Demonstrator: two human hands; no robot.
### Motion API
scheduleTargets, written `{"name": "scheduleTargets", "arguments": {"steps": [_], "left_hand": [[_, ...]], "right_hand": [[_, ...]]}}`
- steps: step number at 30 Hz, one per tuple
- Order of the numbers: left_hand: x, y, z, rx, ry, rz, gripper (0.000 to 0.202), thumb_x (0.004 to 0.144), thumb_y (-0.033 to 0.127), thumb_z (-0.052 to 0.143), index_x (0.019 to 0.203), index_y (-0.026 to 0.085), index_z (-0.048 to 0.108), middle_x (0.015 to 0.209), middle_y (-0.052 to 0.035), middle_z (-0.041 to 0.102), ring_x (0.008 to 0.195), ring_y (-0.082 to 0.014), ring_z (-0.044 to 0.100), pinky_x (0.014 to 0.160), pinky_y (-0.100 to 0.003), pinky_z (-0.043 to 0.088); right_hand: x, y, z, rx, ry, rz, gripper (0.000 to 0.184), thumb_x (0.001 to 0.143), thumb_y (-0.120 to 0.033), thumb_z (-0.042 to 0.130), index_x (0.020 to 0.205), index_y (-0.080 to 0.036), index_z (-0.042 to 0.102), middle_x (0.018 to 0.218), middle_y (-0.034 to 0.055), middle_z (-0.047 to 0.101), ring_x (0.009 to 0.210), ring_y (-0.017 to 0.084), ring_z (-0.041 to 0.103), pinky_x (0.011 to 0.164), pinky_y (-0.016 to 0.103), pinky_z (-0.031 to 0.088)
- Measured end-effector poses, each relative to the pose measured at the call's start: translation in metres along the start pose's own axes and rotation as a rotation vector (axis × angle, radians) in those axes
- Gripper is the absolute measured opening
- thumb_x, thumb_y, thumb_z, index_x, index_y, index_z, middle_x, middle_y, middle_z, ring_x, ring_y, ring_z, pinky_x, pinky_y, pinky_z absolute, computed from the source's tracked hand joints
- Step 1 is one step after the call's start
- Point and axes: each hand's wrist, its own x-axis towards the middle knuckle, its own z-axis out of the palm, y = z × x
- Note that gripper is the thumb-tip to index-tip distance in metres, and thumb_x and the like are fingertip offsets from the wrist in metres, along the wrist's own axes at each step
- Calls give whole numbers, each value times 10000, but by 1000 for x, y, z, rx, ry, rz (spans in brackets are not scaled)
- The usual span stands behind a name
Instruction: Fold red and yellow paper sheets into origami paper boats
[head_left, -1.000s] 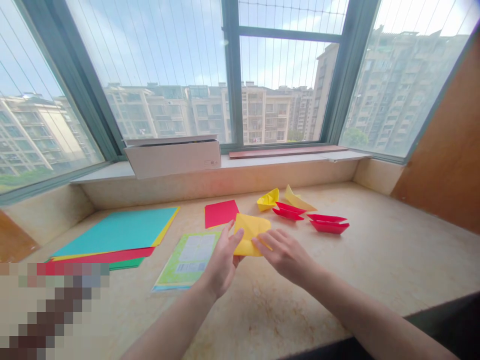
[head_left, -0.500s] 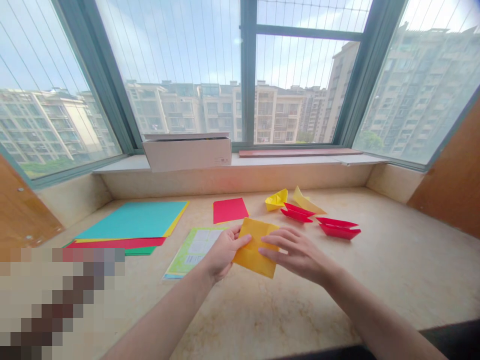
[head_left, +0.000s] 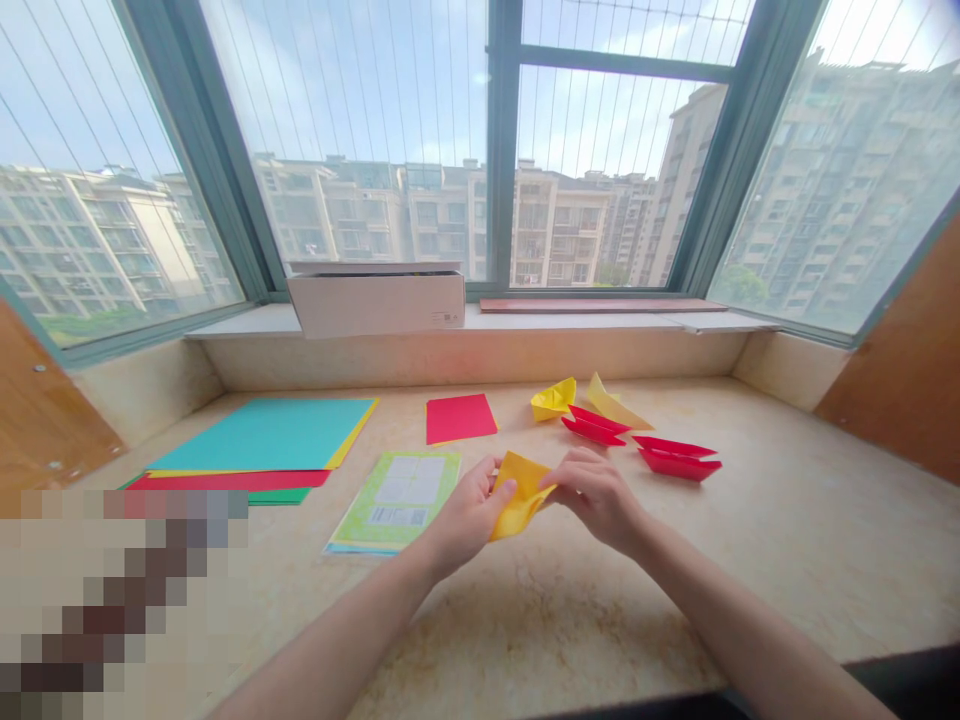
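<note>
A yellow sheet of folding paper (head_left: 517, 497) is held up between both hands, above the stone-look counter. My left hand (head_left: 471, 510) is closed on its left side, thumb on the front face. My right hand (head_left: 596, 492) pinches the right edge, where the paper bends and creases; the fingertips are partly hidden. Just beyond the hands stand two red folded paper boats, one (head_left: 595, 427) nearer and one (head_left: 677, 459) farther right. Behind them are a yellow folded paper boat (head_left: 553, 400) and a pale yellow folded paper piece (head_left: 616, 405).
Left lies a stack of large coloured sheets (head_left: 262, 435), turquoise on top. Small red squares of paper (head_left: 460, 418) lie at the middle back. A green-printed paper packet (head_left: 405, 490) sits beside my left hand. On the sill stands a white box (head_left: 379, 303) near a reddish-brown board (head_left: 600, 306).
The yellow paper, nearly flat before, is now bent and narrower in view. My right fingers, earlier spread across its face, have drawn together and pinch its right edge.
</note>
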Motion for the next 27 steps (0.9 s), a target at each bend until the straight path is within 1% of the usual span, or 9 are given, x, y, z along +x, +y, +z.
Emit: {"name": "scheduleTargets", "arguments": {"steps": [3,6,8,10,14,17,20,24,27], "left_hand": [[-2,5,0,-126,-65,11,421,947,408,672,1279,167,576,1286,-137,683,1110,-250,682,869,-294,529],[-5,14,-2,-295,-133,33,426,969,355,641,1353,185,570,1345,-130,655,1215,-261,634,955,-301,514],[-7,19,-4,-341,-168,54,477,954,301,659,1408,213,543,1357,-118,652,1246,-259,618,996,-307,502],[-8,21,-4,-338,-184,57,567,932,245,682,1466,255,492,1356,-102,657,1253,-251,618,1020,-317,494],[-6,19,-2,-298,-138,61,675,902,189,701,1512,297,433,1327,-90,680,1229,-243,640,1045,-353,487],[-4,17,-3,-269,-120,57,653,898,199,706,1498,279,458,1343,-107,671,1233,-264,638,1032,-371,498],[-3,16,-7,-249,-151,32,607,905,202,704,1472,264,496,1389,-119,641,1260,-284,618,1027,-377,498],[-3,15,-11,-182,-229,-10,574,932,222,681,1474,281,502,1457,-117,588,1285,-300,597,1043,-413,488],[-5,15,-12,-57,-256,8,534,957,240,663,1469,286,520,1474,-104,570,1315,-291,569,1110,-443,441]], "right_hand": [[0,3,-3,12,56,36,129,1003,-199,602,976,-229,725,783,42,713,733,206,628,642,326,506],[-1,7,-8,23,90,37,170,1007,-171,579,1064,-243,722,995,79,763,925,237,679,800,388,553],[0,8,-11,22,73,-4,206,1004,-163,585,1128,-261,716,1111,78,769,1038,251,678,904,431,544],[0,8,-14,-2,49,-61,236,996,-168,603,1176,-276,712,1175,75,762,1094,261,665,940,452,535],[1,7,-21,-85,-2,-165,276,980,-172,639,1228,-275,704,1241,85,742,1148,271,634,957,469,535],[2,8,-27,-147,-49,-215,316,984,-173,639,1279,-281,681,1268,89,733,1185,265,620,969,466,540],[3,9,-32,-204,-82,-251,346,998,-185,625,1327,-289,650,1324,86,712,1253,262,600,1030,482,511],[2,9,-27,-93,-95,-226,231,1012,-224,604,1224,-262,689,1360,98,691,1365,287,533,1108,539,457],[0,6,-14,29,-32,-80,137,1012,-254,600,1011,-242,737,1323,112,697,1332,295,564,1065,514,508]]}}
